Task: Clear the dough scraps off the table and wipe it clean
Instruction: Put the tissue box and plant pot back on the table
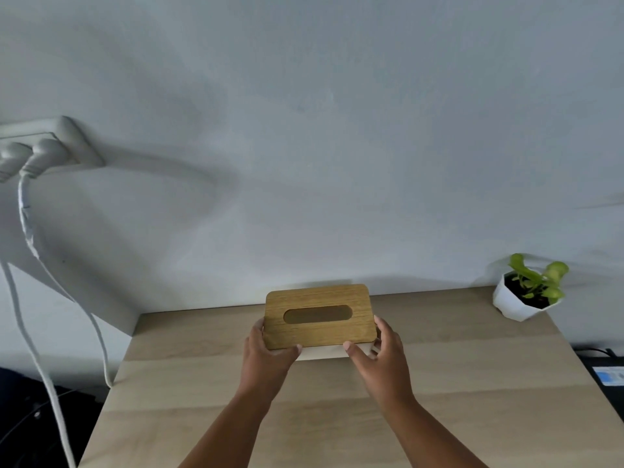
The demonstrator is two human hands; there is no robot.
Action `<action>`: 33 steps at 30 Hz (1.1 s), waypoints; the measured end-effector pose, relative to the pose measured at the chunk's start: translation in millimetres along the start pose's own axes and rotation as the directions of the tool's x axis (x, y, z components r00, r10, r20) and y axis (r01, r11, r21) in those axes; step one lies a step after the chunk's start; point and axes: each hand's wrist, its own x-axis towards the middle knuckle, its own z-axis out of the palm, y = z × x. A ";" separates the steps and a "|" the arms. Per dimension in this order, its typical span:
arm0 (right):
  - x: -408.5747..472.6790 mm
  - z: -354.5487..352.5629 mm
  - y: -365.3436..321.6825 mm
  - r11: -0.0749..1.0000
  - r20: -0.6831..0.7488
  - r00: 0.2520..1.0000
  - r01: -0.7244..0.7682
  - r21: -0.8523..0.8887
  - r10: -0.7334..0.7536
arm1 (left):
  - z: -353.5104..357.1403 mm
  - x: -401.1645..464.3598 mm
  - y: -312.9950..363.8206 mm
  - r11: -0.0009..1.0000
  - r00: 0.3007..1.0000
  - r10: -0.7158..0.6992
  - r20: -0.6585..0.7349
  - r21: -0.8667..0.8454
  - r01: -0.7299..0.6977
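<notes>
Counter (pixel 472 383): pale wood, set against a grey wall. A tissue box (pixel 320 319) with a wooden slotted lid sits near its far edge, centre. Left hand (pixel 266 356) grips the box's left end; right hand (pixel 381 356) grips its right end, thumbs on the near edge. A potted plant (pixel 526 292) stands at the far right corner. Wall socket (pixel 44 146) with cables at left.

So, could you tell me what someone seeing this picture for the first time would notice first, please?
Most likely the tissue box with its wooden slotted lid, at the far middle of the table, gripped at its ends by the left hand and right hand. Next, the small green plant in a white pot at the table's far right corner. Then the white plugs and cables hanging from a wall socket on the left.
</notes>
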 end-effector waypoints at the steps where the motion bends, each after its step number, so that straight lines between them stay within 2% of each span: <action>1: 2.0 3.2 0.3 1.000 -0.002 1.000 -0.003 0.004 0.003 | -0.7 3.6 -1.5 1.000 1.000 0.004 0.003 0.002 -0.004; 33: 26.9 32.0 4.7 0.999 -0.003 1.000 0.026 0.021 -0.026 | -5.7 38.5 -14.8 0.999 0.999 0.032 0.003 -0.017 -0.032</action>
